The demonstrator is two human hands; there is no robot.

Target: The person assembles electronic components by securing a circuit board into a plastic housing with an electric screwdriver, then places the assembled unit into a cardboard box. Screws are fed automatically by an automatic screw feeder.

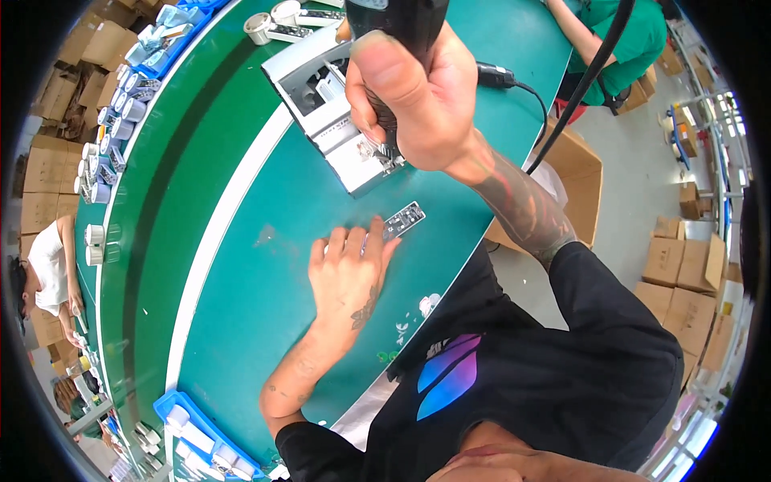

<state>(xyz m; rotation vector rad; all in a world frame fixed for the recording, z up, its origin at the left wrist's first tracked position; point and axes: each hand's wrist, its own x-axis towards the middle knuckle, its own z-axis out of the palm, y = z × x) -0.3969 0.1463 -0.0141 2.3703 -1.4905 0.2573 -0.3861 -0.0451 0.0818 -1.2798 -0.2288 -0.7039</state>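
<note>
My right hand [426, 104] wraps around a black electric screwdriver [401, 20], its thumb lying along the body. The driver's lower end points down at the near end of a white-and-grey box, which looks like a screw feeder [353, 165]; whether the tip touches it is hidden. Nearer to me, my left hand [345, 269] rests on the green table, palm down. Its thumb and index finger hold one end of a small circuit board [407, 217], a narrow strip with dark parts on a pale base. The fingers cover the board's other end.
A black cable [582, 88] hangs at the right. White round-headed parts [277, 28] lie beyond the feeder. Blue trays [205, 438] hold more parts. Across the green conveyor [152, 193] stand several white parts; co-workers sit left and upper right. A cardboard box [582, 173] stands right.
</note>
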